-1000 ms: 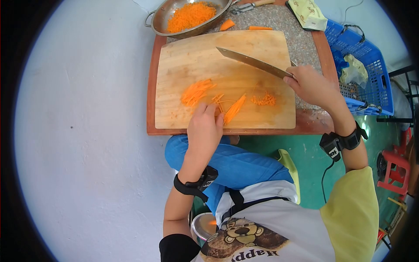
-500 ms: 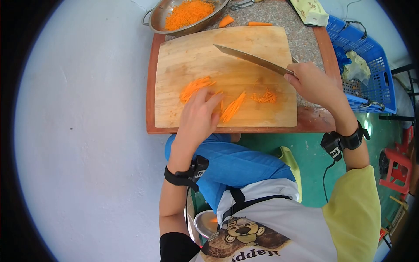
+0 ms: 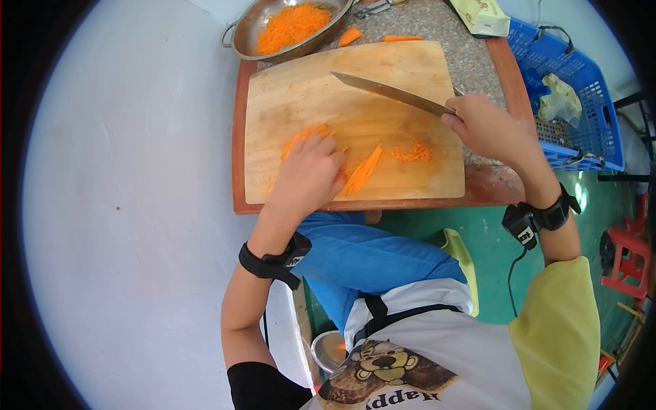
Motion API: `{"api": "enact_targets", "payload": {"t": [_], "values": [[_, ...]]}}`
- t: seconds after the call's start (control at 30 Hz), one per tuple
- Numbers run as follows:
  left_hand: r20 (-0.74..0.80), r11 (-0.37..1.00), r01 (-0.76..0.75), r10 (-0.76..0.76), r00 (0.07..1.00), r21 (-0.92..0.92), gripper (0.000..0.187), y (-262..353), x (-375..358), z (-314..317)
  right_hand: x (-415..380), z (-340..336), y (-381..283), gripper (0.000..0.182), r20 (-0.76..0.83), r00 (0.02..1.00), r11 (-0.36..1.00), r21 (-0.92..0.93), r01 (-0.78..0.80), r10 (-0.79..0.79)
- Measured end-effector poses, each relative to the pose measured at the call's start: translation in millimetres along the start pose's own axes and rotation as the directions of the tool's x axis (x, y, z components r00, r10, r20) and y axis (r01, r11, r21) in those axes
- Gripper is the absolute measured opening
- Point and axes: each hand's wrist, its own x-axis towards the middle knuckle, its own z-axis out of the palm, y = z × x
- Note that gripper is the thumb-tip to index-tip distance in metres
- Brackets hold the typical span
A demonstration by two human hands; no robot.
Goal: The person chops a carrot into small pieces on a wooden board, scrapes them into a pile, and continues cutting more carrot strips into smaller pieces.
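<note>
My right hand (image 3: 488, 126) is closed around the handle of a long knife (image 3: 389, 90), whose blade points left over the cutting board (image 3: 294, 96). Carrot strips (image 3: 304, 134) lie at the board's left, partly covered by my left hand (image 3: 311, 167). Its fingers are curled down at these strips, and the fingertips are hidden. Just right of that hand is a slanted bundle of carrot strips (image 3: 363, 169). Finely chopped carrot (image 3: 413, 152) forms a small pile farther right.
A metal bowl (image 3: 249, 41) of chopped carrot stands behind the board's left corner. Carrot pieces (image 3: 350, 36) lie behind the board. To the right are a blue basket (image 3: 594, 82) and a red stool (image 3: 627, 263). A pale wall (image 3: 137, 171) is at the left.
My left hand has curled its fingers and moved onto the left carrot strips, its forearm swinging left. My right hand and the knife have barely moved. The view has shifted slightly.
</note>
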Motion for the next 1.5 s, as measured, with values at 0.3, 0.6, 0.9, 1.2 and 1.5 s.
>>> {"api": "enact_targets", "payload": {"t": [0.3, 0.6, 0.9, 1.2, 1.5], "values": [[-0.076, 0.997, -0.081, 0.079, 0.994, -0.015, 0.031, -1.7, -0.5, 4.0, 0.7, -2.6, 0.9, 0.023, 0.011, 1.000, 0.999, 0.054, 0.007, -0.008], [-0.162, 0.965, -0.201, 0.229, 0.960, 0.170, 0.012, -8.1, 12.3, 11.4, 0.1, -1.8, 0.3, 0.024, 0.026, 0.999, 0.999, 0.034, -0.037, 0.037], [-0.083, 0.973, -0.173, 0.187, 0.979, 0.151, 0.015, -10.3, 13.7, 4.8, -0.6, -3.3, 0.3, 0.024, 0.027, 0.999, 0.999, 0.035, -0.033, 0.032], [0.229, 0.866, 0.320, -0.246, 0.942, -0.384, 0.010, -15.3, 4.7, -19.9, -0.3, -0.9, 1.0, 0.026, -0.004, 1.000, 0.999, 0.022, -0.024, 0.024], [0.070, 0.652, 0.312, -0.369, 0.927, -0.691, 0.010, 0.3, 9.4, 7.5, 0.7, -2.5, 0.0, 0.026, 0.032, 0.999, 0.999, 0.031, -0.039, 0.038]]}}
